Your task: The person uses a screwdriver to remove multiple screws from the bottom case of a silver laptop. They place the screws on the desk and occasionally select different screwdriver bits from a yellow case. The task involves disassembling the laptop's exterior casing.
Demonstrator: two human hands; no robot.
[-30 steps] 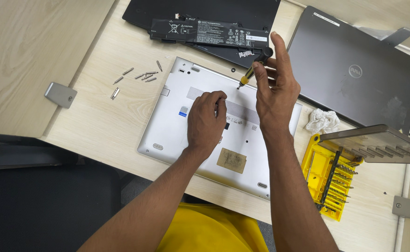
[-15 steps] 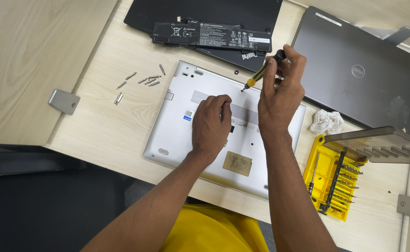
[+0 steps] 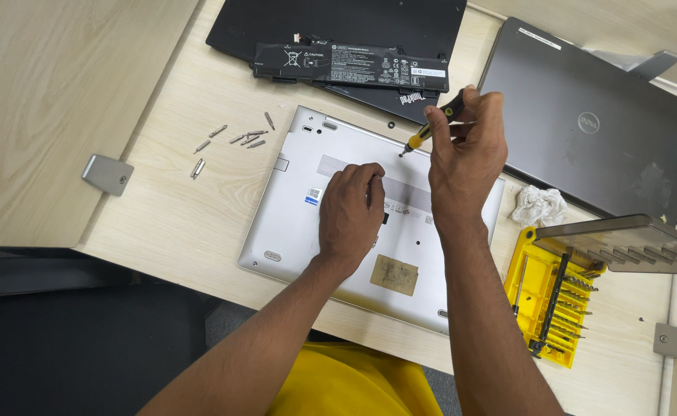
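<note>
Center frame, silver laptop (image 3: 307,223) lies bottom-up on the surface (image 3: 176,223). My left hand (image 3: 351,212) is pressed flat on its base, fingers loose, gripping nothing. My right hand (image 3: 465,150) is clenched round a small screwdriver (image 3: 431,127), tip at a screw near the laptop's upper edge. Looks like the unscrewing step, w/ loose screws (image 3: 234,139) upper left. Next move needs the tip seated square, laptop held steady. Yellow bit kit (image 3: 535,289) lower right.
</note>
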